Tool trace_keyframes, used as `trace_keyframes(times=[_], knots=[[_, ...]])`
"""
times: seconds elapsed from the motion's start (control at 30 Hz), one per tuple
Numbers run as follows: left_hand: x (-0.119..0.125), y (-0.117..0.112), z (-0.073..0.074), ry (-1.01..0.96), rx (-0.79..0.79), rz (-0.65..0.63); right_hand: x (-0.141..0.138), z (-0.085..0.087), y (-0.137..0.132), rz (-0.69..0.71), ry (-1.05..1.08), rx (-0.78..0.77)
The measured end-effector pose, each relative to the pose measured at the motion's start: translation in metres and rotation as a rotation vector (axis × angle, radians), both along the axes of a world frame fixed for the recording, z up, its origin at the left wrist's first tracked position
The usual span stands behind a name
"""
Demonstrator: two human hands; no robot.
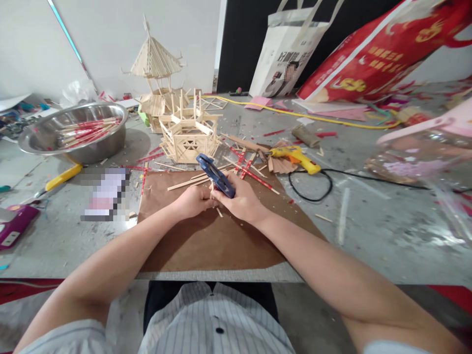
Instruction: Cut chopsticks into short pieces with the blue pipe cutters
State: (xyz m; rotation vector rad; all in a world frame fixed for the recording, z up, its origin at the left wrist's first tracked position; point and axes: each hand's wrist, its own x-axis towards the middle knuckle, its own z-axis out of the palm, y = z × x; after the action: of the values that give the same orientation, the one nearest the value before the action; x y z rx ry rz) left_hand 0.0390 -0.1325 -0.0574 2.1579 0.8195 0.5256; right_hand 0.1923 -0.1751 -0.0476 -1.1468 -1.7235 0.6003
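My right hand [243,201] is closed around a pair of blue-handled cutters [216,175], whose handles stick up and away from me. My left hand [193,201] is closed in a pinch on a thin wooden stick [213,192] right at the cutter's jaws. Both hands meet over a brown board [206,241] on the grey table. Just beyond them stands a small hexagonal frame of wooden sticks [189,133]. Loose wooden and red-tipped sticks [250,172] lie beside it.
A finished stick pagoda [157,73] stands at the back. A steel bowl [73,130] of red sticks sits at left, a yellow glue gun [297,158] with black cord at right. A yellow-handled knife [62,178], a purple device [14,223], bags and a clear jar [424,157] surround the board.
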Motion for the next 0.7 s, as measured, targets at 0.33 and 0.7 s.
trace_keyframes(times=[0.33,0.7], knots=[[-0.0015,-0.0028,0.0013,-0.096,-0.008,0.042,-0.0023,-0.002,0.0003,-0.014,0.033,0.011],[-0.0014,-0.0091,0.0053,0.006,-0.178,0.16,-0.0023,-0.0045,-0.0017,-0.064,0.05,0.023]])
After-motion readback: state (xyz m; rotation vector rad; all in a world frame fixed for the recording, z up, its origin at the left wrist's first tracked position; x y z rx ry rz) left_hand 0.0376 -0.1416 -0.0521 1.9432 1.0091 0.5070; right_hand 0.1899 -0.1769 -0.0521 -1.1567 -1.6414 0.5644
